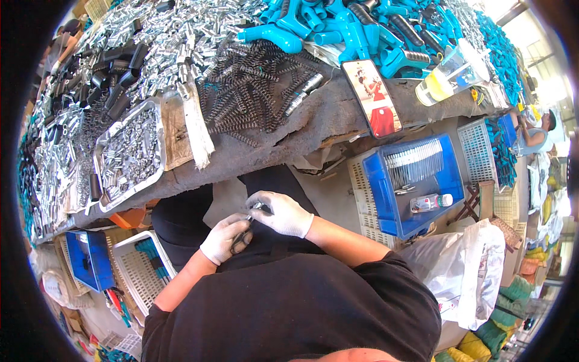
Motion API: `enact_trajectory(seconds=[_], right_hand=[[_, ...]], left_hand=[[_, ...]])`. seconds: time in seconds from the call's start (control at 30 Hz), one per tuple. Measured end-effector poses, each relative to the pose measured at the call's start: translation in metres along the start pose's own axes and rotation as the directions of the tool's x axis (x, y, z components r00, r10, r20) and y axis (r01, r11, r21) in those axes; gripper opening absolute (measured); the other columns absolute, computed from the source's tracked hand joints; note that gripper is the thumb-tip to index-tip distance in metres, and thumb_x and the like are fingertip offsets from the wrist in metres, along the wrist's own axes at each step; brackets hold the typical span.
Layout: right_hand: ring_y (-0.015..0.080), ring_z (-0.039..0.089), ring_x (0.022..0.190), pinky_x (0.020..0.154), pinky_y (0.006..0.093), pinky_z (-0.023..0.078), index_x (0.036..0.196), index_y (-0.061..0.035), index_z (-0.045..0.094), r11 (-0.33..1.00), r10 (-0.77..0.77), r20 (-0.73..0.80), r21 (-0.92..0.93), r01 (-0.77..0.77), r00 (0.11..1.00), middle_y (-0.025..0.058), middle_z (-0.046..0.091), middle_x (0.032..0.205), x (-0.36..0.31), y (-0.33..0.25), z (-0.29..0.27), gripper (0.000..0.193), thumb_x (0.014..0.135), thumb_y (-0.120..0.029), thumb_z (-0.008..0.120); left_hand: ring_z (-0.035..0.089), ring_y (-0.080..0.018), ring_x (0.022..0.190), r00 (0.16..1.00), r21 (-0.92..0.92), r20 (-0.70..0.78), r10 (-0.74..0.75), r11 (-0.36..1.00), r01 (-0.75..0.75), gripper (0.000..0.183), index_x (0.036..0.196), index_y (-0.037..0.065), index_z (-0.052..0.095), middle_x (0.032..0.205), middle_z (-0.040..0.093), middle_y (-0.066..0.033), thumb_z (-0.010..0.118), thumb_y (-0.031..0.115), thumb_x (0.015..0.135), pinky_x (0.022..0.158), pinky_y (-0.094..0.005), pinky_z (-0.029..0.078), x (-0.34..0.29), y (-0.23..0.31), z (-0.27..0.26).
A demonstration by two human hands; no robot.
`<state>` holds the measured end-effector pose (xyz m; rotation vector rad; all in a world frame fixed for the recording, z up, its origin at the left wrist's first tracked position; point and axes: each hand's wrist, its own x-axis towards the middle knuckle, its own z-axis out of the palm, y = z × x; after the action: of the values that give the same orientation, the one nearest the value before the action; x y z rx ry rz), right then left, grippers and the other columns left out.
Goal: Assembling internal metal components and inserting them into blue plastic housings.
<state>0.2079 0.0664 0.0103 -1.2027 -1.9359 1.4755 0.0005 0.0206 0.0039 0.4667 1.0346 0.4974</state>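
Note:
Over my lap, my two gloved hands are close together around a small shiny metal part (257, 206). My right hand (283, 215) pinches it between thumb and fingers. My left hand (225, 240) is closed at its lower end; the white glove's fingers look dirty, and they hide much of what is there. The part's exact kind is too covered to tell. On the bench beyond lies a heap of dark coil springs (244, 84), with a metal cylindrical piece (303, 95) at its right. A tray of small metal fittings (131, 151) stands at the bench's left edge.
Teal plastic tool housings (353, 36) pile up at the back. A phone (372, 99) and a drink cup (446, 78) stand on the bench edge. Right of me, a blue crate (386, 199) holds metal rods and a bottle (430, 203). A white basket (136, 262) is at left.

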Motion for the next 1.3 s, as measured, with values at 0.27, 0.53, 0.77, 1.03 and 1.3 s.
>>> enact_trajectory(seconds=[0.27,0.53,0.77,1.03,1.3], right_hand=[[0.0326,0.064,0.099,0.088,0.0390,0.050,0.110,-0.0019,0.061,1.000,-0.001,0.000,0.014,0.001,1.000,0.0179,0.066,0.104,0.001,0.001,-0.002,0.029,0.091,-0.024,0.060],[0.0296,0.065,0.097,0.086,0.0366,0.050,0.109,-0.0025,0.062,0.986,0.026,-0.045,0.168,-0.018,0.999,0.0170,0.067,0.103,0.000,0.006,0.002,0.025,0.093,-0.021,0.058],[0.0174,0.064,0.092,0.084,0.0301,0.050,0.109,-0.0016,0.061,0.982,0.047,-0.059,0.187,-0.035,0.997,0.0104,0.066,0.099,-0.002,0.001,0.003,0.020,0.093,-0.012,0.059],[0.0097,0.058,0.091,0.082,0.0259,0.048,0.113,-0.0002,0.058,0.915,0.089,-0.110,0.402,-0.038,0.990,0.0049,0.062,0.099,-0.002,0.000,0.012,0.023,0.094,-0.012,0.059],[0.0081,0.057,0.083,0.075,0.0237,0.049,0.112,-0.0012,0.058,0.915,0.025,-0.161,0.402,0.042,0.987,0.0044,0.062,0.098,0.001,-0.003,0.025,0.021,0.093,-0.010,0.061]], left_hand=[[0.041,-0.0078,0.047,1.000,0.022,0.001,0.001,1.000,-0.001,0.028,0.116,0.005,0.054,0.072,0.056,-0.0060,0.052,0.022,0.094,0.042,-0.0206,0.030,0.001,0.003,0.002],[0.041,-0.0076,0.046,1.000,0.037,0.003,0.026,0.999,-0.026,0.030,0.114,0.003,0.056,0.071,0.057,-0.0057,0.052,0.024,0.094,0.041,-0.0209,0.030,0.001,0.003,0.003],[0.042,-0.0075,0.047,0.999,0.021,0.017,0.046,0.999,-0.047,0.029,0.112,0.002,0.057,0.072,0.057,-0.0050,0.051,0.025,0.094,0.042,-0.0209,0.030,-0.005,0.001,0.001],[0.042,-0.0084,0.050,0.982,-0.048,0.105,0.154,0.988,-0.150,0.033,0.116,0.002,0.054,0.074,0.055,-0.0046,0.048,0.027,0.095,0.044,-0.0209,0.030,-0.014,-0.001,0.000],[0.041,-0.0086,0.050,0.942,-0.238,0.233,0.240,0.954,-0.184,0.032,0.107,0.002,0.053,0.075,0.053,-0.0039,0.050,0.031,0.095,0.044,-0.0211,0.029,-0.026,-0.005,-0.006]])
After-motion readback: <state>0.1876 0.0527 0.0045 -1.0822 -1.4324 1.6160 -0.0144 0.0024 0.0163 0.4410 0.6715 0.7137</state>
